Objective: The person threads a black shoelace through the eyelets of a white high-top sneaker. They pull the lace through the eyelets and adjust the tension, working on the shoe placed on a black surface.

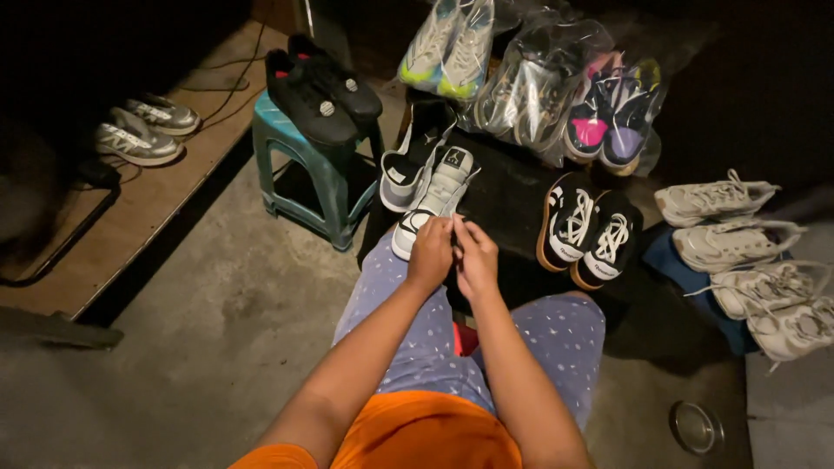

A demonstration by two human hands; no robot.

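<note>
— What've you got hold of there?

— White sneaker (432, 198), centre of the frame, just above my knees. Its toe points at me so I can get at the front w/o leaning. Left hand (431, 253) and right hand (477, 258) are both down at the toe end, fingers pinched narrow. Looks like I'm nipping the lace or the toe edge btw them, but can't tell which; my knuckles cover it.

— And the twin?

— Grey-and-white shoe (407, 167) right beside it on the left, touching, tilted up a bit. Both sit on the dark mat (508, 204), prob. to keep them off the concrete.

— Rest of the lot?

— Black-and-white pair (591, 230) to the right on the same mat, side by side, laces up. Black shoes (321, 91) on the green stool (300, 156), upper left of centre. Bagged pairs (565, 95) along the top, propped on end. Beige sneakers (747, 260) lined up at right edge. Grey pair (143, 128) far upper left on the wood step. Metal bowl (696, 427) lower right.
</note>
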